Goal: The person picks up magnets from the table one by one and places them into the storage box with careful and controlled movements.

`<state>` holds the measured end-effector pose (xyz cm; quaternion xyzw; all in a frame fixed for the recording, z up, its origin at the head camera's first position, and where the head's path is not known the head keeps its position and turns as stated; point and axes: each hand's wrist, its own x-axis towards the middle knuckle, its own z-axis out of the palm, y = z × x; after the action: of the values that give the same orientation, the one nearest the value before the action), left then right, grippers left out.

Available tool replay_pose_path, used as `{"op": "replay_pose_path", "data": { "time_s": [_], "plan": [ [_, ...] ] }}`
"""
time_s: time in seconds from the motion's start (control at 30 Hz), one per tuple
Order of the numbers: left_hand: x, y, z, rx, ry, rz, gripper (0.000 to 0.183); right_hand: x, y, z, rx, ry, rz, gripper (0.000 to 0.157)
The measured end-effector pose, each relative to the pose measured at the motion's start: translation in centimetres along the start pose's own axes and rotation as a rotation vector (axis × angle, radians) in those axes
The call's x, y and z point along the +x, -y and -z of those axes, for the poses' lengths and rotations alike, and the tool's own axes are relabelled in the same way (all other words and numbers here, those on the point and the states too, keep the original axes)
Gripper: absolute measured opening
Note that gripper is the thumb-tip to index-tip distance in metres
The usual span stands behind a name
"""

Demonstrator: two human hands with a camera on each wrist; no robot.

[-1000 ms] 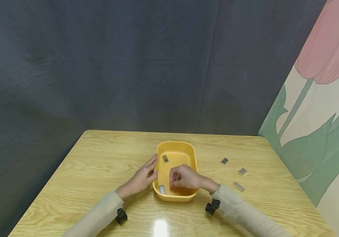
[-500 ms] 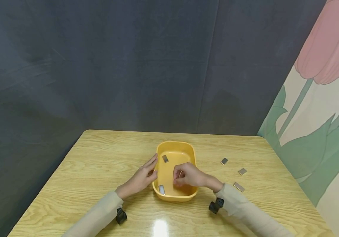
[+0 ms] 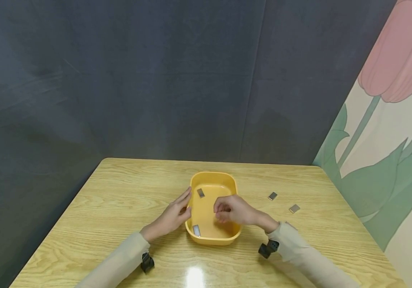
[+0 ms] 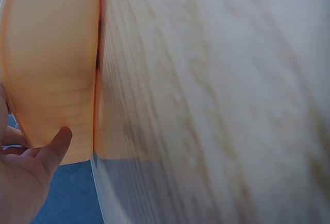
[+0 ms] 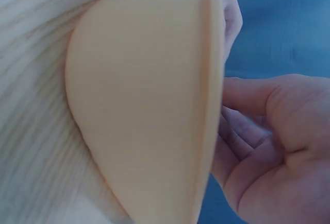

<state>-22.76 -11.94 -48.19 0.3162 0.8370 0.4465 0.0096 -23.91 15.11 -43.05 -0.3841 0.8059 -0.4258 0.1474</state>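
A yellow plastic bin (image 3: 213, 241) stands on the table. My left hand (image 3: 170, 216) rests along its left side with the fingers fairly straight; in the left wrist view the thumb (image 4: 61, 140) touches the outer wall. My right hand (image 3: 236, 210) is over the right half of the bin, fingers curled toward the thumb. Whether anything is between those fingertips is hidden, as the bin wall blocks them in the right wrist view. Inside the bin lie two small flat rectangular pieces, a brownish one (image 3: 201, 193) at the far left and a shiny grey one (image 3: 197, 230) at the near left.
On the wood-grain table (image 3: 127, 188), right of the bin, lie more small flat pieces: one farther back (image 3: 272, 196), a second nearer (image 3: 294, 208), and a third (image 3: 291, 225) mostly covered by the right sleeve (image 3: 299, 248). A dark curtain (image 3: 177, 80) hangs behind.
My right hand has lifted a little and shifted right from the bin's floor. Its sleeve has come over the nearest piece on the table. The left hand has stayed still.
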Motion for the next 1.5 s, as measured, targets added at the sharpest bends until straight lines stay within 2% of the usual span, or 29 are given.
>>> {"op": "replay_pose_path", "data": {
  "time_s": [0.2, 0.47, 0.93, 1.13, 1.5],
  "plan": [
    [-0.1, 0.0, 0.0, -0.016, 0.011, 0.017, 0.056, -0.4, 0.2, 0.7, -0.019, -0.015, 0.008, 0.005],
    [0.0, -0.1, 0.0, -0.004, -0.005, -0.003, 0.056, -0.8, 0.2, 1.4, -0.160, -0.097, 0.111, 0.008],
    [0.0, -0.1, -0.1, 0.013, -0.014, -0.026, 0.055, -1.8, 0.2, 2.5, -0.156, -0.138, 0.058, 0.009],
    [0.0, -0.1, 0.0, 0.014, -0.013, -0.009, 0.055, -2.4, 0.0, 3.0, -0.154, -0.135, 0.083, 0.006],
    [0.0, -0.3, 0.0, 0.011, -0.008, 0.020, 0.056, -3.2, -0.5, 3.8, -0.181, -0.132, 0.055, 0.006]
  ]
}}
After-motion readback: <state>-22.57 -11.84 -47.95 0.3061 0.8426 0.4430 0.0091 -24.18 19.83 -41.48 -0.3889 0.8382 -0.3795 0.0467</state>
